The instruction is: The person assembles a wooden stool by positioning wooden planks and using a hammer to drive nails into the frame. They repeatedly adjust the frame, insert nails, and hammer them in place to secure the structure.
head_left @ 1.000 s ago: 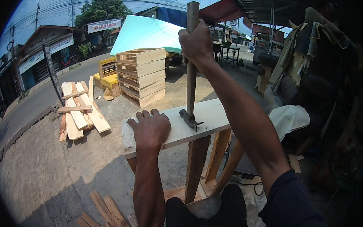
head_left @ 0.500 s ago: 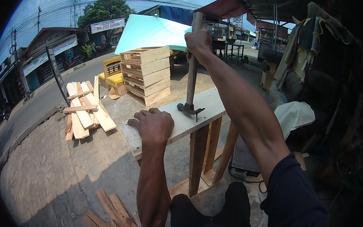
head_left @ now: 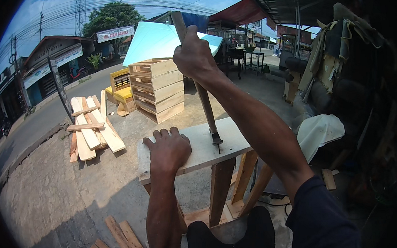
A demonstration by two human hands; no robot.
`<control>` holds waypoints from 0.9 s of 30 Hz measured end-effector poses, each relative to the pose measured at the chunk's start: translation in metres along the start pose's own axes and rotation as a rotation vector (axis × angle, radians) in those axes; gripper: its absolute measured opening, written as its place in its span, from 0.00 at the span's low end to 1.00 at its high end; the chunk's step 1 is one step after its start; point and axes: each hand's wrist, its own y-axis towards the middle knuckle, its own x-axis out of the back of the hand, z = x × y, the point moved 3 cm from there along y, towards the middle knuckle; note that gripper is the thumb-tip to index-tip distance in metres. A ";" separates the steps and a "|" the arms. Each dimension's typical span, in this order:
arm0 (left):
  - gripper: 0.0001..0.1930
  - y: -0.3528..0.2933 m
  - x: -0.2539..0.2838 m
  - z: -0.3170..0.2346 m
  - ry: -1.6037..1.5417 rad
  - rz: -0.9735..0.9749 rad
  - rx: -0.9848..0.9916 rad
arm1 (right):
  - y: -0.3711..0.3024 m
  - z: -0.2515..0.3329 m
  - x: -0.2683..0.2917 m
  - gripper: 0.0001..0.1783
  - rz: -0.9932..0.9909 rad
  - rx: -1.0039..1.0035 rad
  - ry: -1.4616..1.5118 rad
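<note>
My right hand [head_left: 195,55] is wrapped round the wooden handle of a claw hammer [head_left: 204,106], high above a pale board. The hammer's dark head is down at the board with its claw at a nail [head_left: 218,149] near the front edge; whether the claw grips the nail is hard to tell. My left hand [head_left: 170,149] presses on the left part of the board [head_left: 195,144], its fingers spread over the surface. This board forms the top of a wooden frame with upright legs [head_left: 221,186], standing in front of my knees.
Loose planks [head_left: 92,128] lie piled at the left, with brown offcuts [head_left: 124,242] nearer me. Beyond the frame stand a slatted wooden stack [head_left: 164,89] and a yellow seat [head_left: 123,93]. White cloth [head_left: 319,132] and draped material [head_left: 330,57] are at the right.
My right hand has moved left and slightly down, tilting the hammer handle leftward. The hammer head has turned and sits lower at the nail. My left hand stays on the board.
</note>
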 end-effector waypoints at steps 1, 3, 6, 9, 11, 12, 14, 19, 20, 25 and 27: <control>0.25 -0.002 0.002 0.002 -0.043 -0.037 0.000 | -0.012 0.003 0.012 0.23 -0.142 0.043 0.086; 0.25 -0.012 0.005 0.002 -0.061 -0.019 0.004 | -0.025 0.001 0.032 0.19 -0.208 0.160 0.312; 0.24 -0.029 0.003 -0.007 -0.015 -0.040 0.002 | 0.006 -0.038 0.001 0.27 -0.091 -0.155 0.017; 0.24 -0.039 0.005 -0.004 0.039 -0.088 0.016 | 0.025 -0.084 -0.001 0.29 -0.229 -0.554 0.063; 0.25 -0.031 0.003 0.002 0.010 -0.038 0.029 | 0.029 -0.093 -0.003 0.21 -0.203 -0.351 0.226; 0.25 -0.022 0.004 0.002 0.020 -0.064 0.015 | 0.028 -0.095 0.004 0.20 -0.285 -0.293 0.202; 0.24 -0.010 0.001 -0.001 0.005 -0.108 0.002 | 0.022 -0.089 0.016 0.19 -0.308 -0.033 0.140; 0.24 -0.002 -0.003 -0.002 0.024 -0.058 0.049 | -0.005 -0.050 0.036 0.17 -0.506 0.279 0.177; 0.25 -0.003 -0.002 -0.001 0.046 -0.082 0.068 | -0.010 -0.045 0.031 0.18 -0.474 0.225 0.185; 0.25 -0.001 0.003 -0.001 0.044 -0.049 0.073 | -0.040 -0.026 0.015 0.20 -0.464 0.287 0.270; 0.24 0.000 0.004 -0.001 0.047 -0.046 0.073 | -0.051 -0.017 0.018 0.21 -0.508 0.392 0.323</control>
